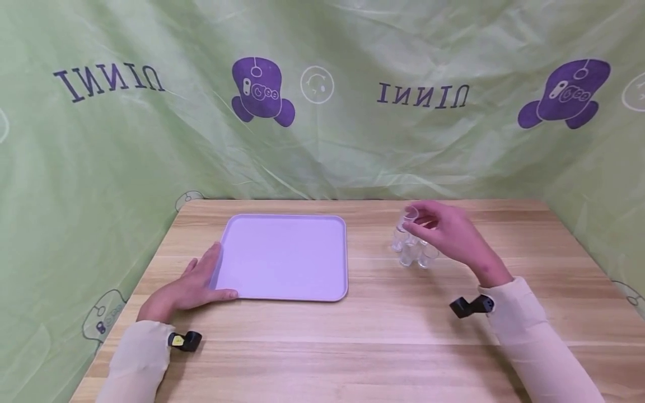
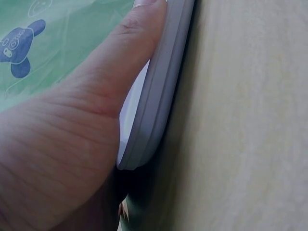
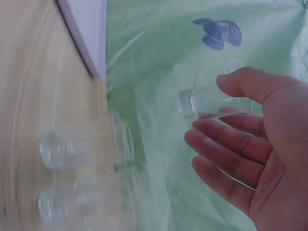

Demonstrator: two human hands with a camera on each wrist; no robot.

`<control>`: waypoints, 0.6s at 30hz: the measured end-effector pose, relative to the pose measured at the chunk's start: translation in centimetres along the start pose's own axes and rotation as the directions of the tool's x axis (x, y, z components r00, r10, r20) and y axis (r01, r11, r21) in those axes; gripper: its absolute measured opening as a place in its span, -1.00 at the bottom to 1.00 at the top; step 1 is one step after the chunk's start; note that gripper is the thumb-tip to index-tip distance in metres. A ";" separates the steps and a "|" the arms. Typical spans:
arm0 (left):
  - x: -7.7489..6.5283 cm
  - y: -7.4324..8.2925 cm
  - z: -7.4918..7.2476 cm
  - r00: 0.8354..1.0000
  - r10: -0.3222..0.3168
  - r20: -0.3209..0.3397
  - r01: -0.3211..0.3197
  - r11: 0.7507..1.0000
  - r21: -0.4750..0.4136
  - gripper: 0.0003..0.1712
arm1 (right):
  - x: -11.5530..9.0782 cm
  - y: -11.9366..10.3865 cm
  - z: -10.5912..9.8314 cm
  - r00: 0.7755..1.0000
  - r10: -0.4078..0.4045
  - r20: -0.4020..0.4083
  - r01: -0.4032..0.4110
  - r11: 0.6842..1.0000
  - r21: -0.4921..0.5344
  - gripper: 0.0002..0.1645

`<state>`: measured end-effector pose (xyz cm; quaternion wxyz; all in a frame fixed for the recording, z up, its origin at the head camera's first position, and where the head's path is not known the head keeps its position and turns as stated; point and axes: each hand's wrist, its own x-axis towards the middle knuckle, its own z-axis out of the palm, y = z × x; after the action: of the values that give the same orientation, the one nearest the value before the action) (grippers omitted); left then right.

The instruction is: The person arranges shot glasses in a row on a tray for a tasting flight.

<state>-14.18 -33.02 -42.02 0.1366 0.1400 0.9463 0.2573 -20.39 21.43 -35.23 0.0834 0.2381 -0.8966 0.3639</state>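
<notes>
My left hand (image 1: 196, 286) rests along the left side of a lilac rectangular tray (image 1: 284, 257), fingers straight, with the thumb on the near rim. In the left wrist view the thumb (image 2: 130, 48) lies along the tray's edge (image 2: 159, 91). My right hand (image 1: 448, 229) pinches a small clear shot glass (image 1: 410, 214) between thumb and fingers. The right wrist view shows this shot glass (image 3: 207, 102) off the table, its thick base away from the palm. Below the hand in the head view stand several similar shot glasses (image 1: 409, 254), grouped closely; they look blurred in the right wrist view.
A wooden table (image 1: 353, 347) carries everything. Behind and at both sides hangs a green curtain (image 1: 322, 157) with purple prints. The tray lies left of the glasses, with a strip of bare wood between them. Small black cameras (image 1: 186, 340) sit on both wrists.
</notes>
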 end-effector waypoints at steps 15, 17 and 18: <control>0.1 -0.6 0.7 0.998 0.036 -0.046 -0.038 0.998 -0.041 0.48 | 5.6 -4.3 7.6 0.981 -0.115 0.154 0.091 0.983 0.158 -0.58; 0.1 -0.9 1.0 0.997 0.054 -0.061 -0.057 0.997 -0.052 0.47 | 6.0 -4.8 8.9 0.976 -0.123 0.178 0.094 0.982 0.163 -0.58; 0.1 -1.0 1.1 0.996 0.066 -0.068 -0.070 0.996 -0.058 0.47 | 6.2 -5.1 9.5 0.974 -0.123 0.191 0.091 0.982 0.165 -0.58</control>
<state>-14.12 -33.30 -43.52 0.1005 0.1591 0.9369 0.2947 -23.09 9.39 -36.98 -0.0068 0.3275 -0.8551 0.4018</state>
